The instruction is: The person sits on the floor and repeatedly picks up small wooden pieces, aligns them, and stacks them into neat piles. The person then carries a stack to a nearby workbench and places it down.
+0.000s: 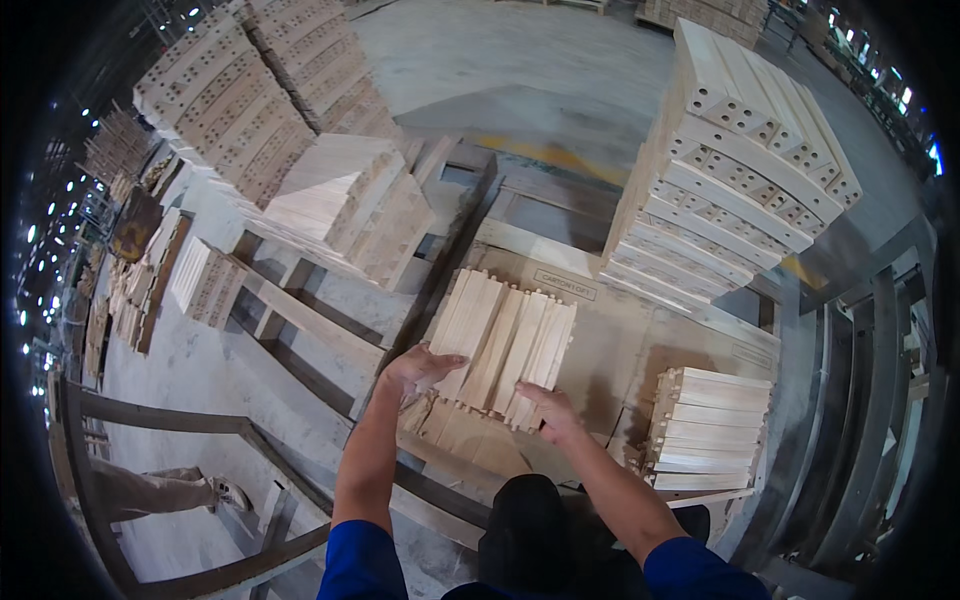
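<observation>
A row of several pale wooden boards (505, 345) lies side by side on a sheet of brown cardboard (640, 350). My left hand (420, 368) rests on the near left end of the row, fingers spread over the boards. My right hand (550, 410) grips the near right end of the same boards. Both forearms come up from the lower edge, in blue sleeves.
A tall stack of drilled wooden pieces (735, 160) stands at the right back, and a short stack (708, 428) sits at my right. More stacks (345, 200) rest on pallets at the left. Another person's leg and shoe (170, 492) show at lower left. A metal frame (870, 400) lines the right side.
</observation>
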Demonstrator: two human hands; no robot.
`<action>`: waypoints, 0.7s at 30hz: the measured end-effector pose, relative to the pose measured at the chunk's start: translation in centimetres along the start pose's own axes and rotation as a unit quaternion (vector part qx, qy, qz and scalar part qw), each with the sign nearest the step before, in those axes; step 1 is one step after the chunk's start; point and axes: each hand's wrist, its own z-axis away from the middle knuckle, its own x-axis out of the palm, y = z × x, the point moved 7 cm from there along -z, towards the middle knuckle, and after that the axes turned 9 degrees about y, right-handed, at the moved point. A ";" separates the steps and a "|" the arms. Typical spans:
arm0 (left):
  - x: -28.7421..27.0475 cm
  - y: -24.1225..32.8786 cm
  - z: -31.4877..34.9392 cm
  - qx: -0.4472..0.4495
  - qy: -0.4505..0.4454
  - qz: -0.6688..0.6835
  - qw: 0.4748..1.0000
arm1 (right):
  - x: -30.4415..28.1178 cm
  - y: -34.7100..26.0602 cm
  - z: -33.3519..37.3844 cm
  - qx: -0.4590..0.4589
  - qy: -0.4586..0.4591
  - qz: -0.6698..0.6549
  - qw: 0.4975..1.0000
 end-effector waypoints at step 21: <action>0.0 3.9 -0.3 0.180 0.233 -0.405 0.865 | -2.4 -1.5 0.0 -0.208 0.293 0.319 0.877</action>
